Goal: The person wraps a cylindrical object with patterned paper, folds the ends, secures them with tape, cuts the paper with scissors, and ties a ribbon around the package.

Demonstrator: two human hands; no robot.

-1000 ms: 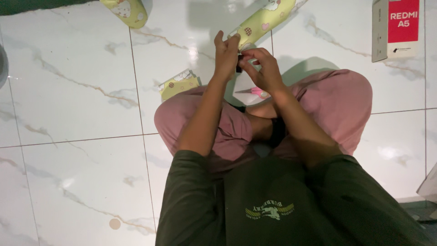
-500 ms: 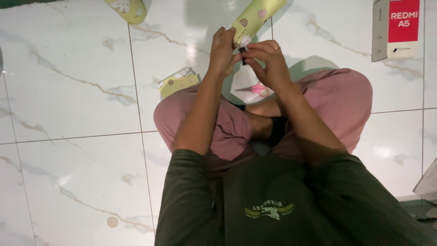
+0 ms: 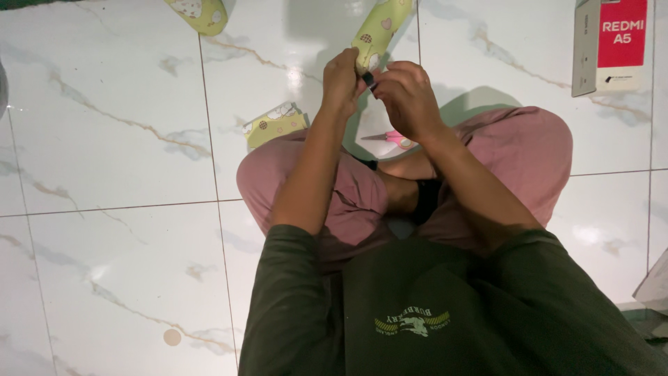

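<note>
Floor: glossy white marble-look tiles (image 3: 111, 139) with tan veins and thin grout lines.
Box: one upright carton (image 3: 612, 45), red front and grey side, at the far right on the floor.
Paper: three yellow-green patterned pieces; one rolled strip (image 3: 379, 24) held up, one scrap (image 3: 273, 125) beside the knee, one (image 3: 198, 12) at the top edge.
Scissors: one pink-handled pair (image 3: 393, 138), lying on the floor below the hands.
Left hand (image 3: 342, 82): closed around the strip's lower end.
Right hand (image 3: 407, 97): fingertips pinching a small dark piece (image 3: 368, 79) against the strip.

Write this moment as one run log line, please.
left hand: holds green patterned strip | right hand: pinches small dark piece | scissors: on floor
</note>
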